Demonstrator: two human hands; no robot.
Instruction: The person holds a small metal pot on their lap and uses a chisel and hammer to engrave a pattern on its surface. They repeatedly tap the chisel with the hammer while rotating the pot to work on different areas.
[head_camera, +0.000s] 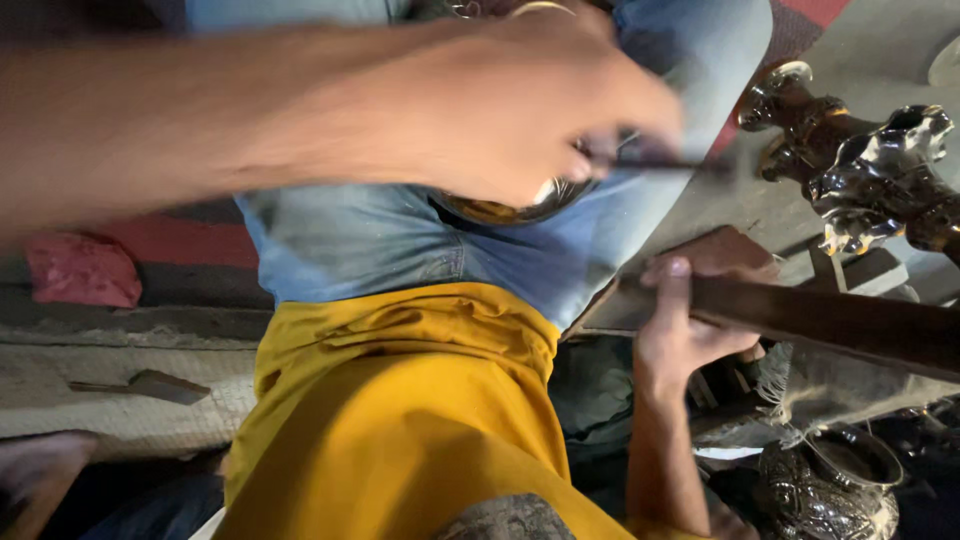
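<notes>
My left hand (500, 110) reaches in from the left, blurred by motion, above my lap. Its fingers pinch a thin dark tool (680, 162) that points right. Under that hand a round shiny metal bowl (500, 210) rests on my blue jeans. My right hand (690, 325) comes up from the lower right and grips the end of a long dark wooden bar (830, 322), thumb on top. The bar runs off to the right edge. My yellow shirt fills the lower middle.
An ornate shiny metal figure (860, 165) stands at the upper right on a grey slab (720, 215). An embossed metal pot (830, 485) sits at the lower right. On the left lie a pink cloth (80, 270) and a flat dark tool (150, 385).
</notes>
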